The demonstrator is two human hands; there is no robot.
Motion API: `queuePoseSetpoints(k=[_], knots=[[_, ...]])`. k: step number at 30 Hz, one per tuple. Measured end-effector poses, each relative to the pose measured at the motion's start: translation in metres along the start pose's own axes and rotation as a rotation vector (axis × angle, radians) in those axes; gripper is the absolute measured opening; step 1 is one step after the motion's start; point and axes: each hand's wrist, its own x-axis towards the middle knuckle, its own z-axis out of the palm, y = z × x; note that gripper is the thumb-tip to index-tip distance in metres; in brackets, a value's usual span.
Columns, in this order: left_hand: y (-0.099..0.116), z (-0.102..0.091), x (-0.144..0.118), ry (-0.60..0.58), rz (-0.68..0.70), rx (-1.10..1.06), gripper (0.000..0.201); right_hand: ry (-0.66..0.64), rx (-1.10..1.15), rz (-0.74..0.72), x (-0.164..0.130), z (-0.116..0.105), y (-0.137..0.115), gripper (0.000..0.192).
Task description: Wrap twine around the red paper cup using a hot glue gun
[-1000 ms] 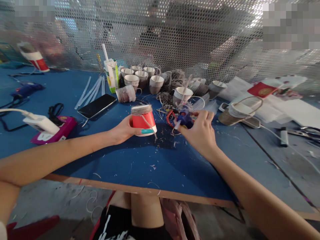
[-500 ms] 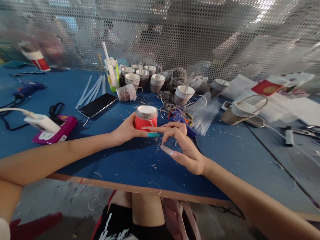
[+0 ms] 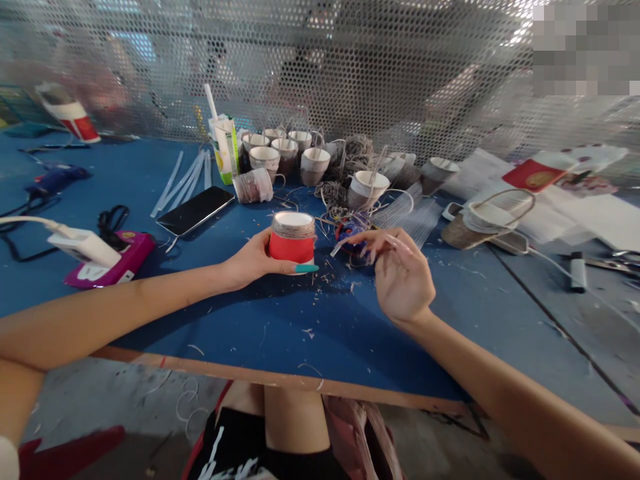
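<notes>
My left hand [image 3: 250,261] grips one red paper cup [image 3: 292,241], standing upright on the blue table [image 3: 280,327] with twine wound around its upper rim; my thumb lies across its near side. My right hand [image 3: 403,277] is raised just right of the cup, palm turned toward me, fingers loosely curled and holding nothing that I can make out; its fingertips hover over one blue glue gun [image 3: 353,230] lying on the table. Behind the cup stands a cluster of twine-wrapped cups [image 3: 285,155]: I count about six upright and one lying on its side [image 3: 253,187]. Further right stand three more cups beside a tangle of twine [image 3: 350,160]. One juice carton with a straw [image 3: 223,148], one black phone [image 3: 195,210], several white glue sticks [image 3: 183,180], one magenta box [image 3: 115,261] and one white charger [image 3: 83,247] lie to the left.
</notes>
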Motion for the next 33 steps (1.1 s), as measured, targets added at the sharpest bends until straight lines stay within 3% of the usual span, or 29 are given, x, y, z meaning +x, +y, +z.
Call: queuePoseSetpoints(k=[6,12,15,18,25,28,30,33], knots=[[0.000,0.000,0.001,-0.033,0.041,-0.062,0.063,-0.333,0.059,0.169,-0.008,0.006,-0.012,0.018],[0.001,-0.002,0.001,-0.150,0.054,-0.159,0.058,-0.391,0.104,0.265,-0.007,0.007,-0.013,0.029],[0.000,-0.003,0.001,-0.149,0.055,-0.143,0.063,-0.433,0.106,0.301,-0.007,0.007,-0.014,0.032],[0.000,-0.004,0.001,-0.136,0.064,-0.095,0.062,-0.407,0.148,0.302,-0.006,0.007,-0.013,0.031],[0.002,-0.006,0.000,-0.211,0.045,-0.098,0.059,-0.154,0.116,0.481,0.005,0.000,-0.005,0.025],[0.003,-0.005,-0.001,-0.219,0.035,-0.117,0.061,-0.058,0.113,0.434,0.006,-0.001,-0.006,0.024],[0.003,-0.004,-0.001,-0.223,0.033,-0.137,0.063,-0.063,0.139,0.373,0.004,0.000,-0.009,0.022],[0.003,-0.003,0.000,-0.222,0.030,-0.142,0.061,-0.235,0.206,0.342,-0.001,0.003,-0.013,0.023]])
